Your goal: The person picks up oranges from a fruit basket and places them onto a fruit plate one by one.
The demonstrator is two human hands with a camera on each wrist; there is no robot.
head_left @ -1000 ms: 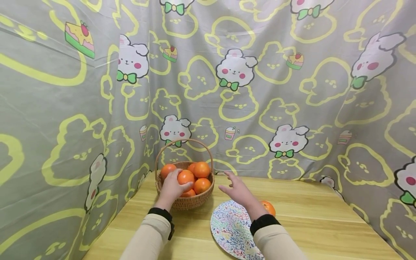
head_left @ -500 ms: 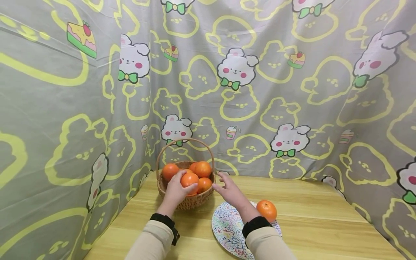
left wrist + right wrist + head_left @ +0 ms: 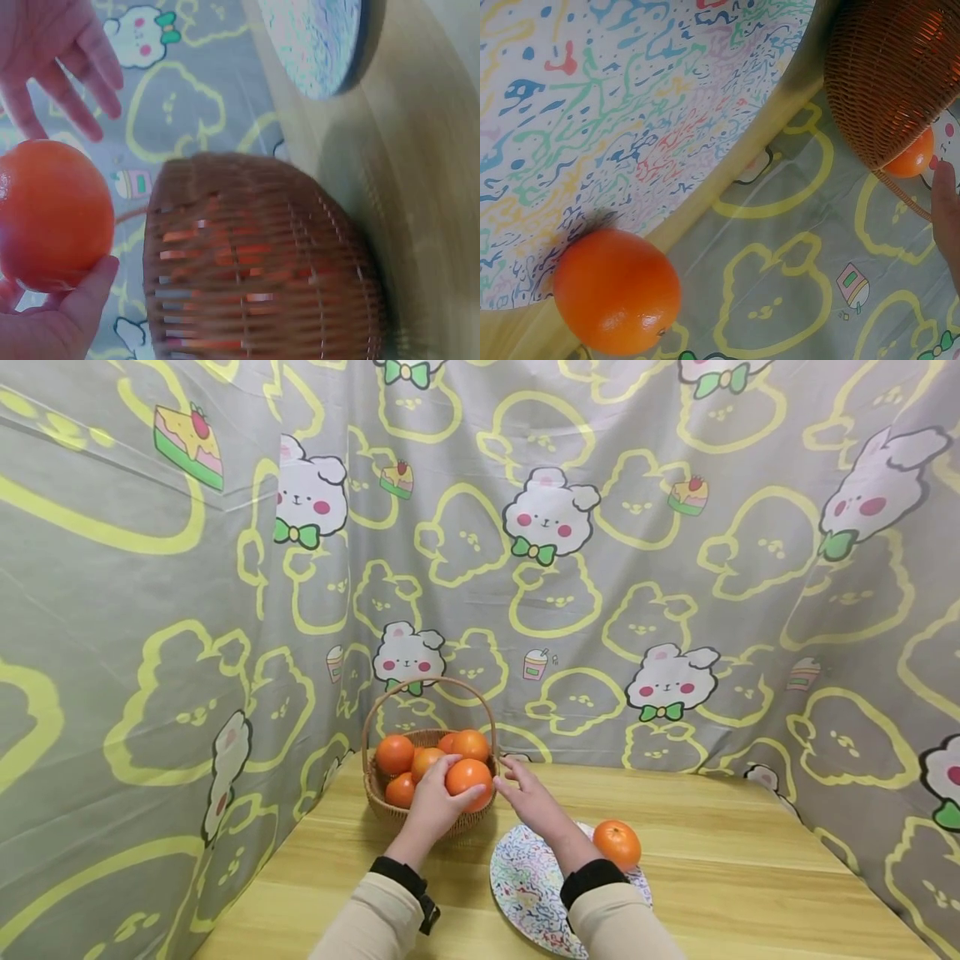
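My left hand (image 3: pixel 438 803) grips an orange (image 3: pixel 469 783) over the right front rim of a wicker basket (image 3: pixel 435 820). In the left wrist view that orange (image 3: pixel 56 217) is raised beside the basket (image 3: pixel 255 262), with the thumb along its side. My right hand (image 3: pixel 536 800), fingers spread and holding nothing, is just right of the orange. Several more oranges lie inside the basket. Below my right forearm is a round plate (image 3: pixel 521 885) with a multicoloured squiggle pattern, partly hidden by the arm. Another orange (image 3: pixel 617 845) sits on its far right edge.
The wooden table (image 3: pixel 735 860) carries both plate and basket. A tall arched handle (image 3: pixel 429 680) rises over the basket. Behind and at both sides hangs a grey curtain (image 3: pixel 465 610) with cartoon rabbits.
My left hand has moved right with the orange, from the middle of the basket to its right rim. My right hand has shifted slightly left, and the plate's orange shows more fully.
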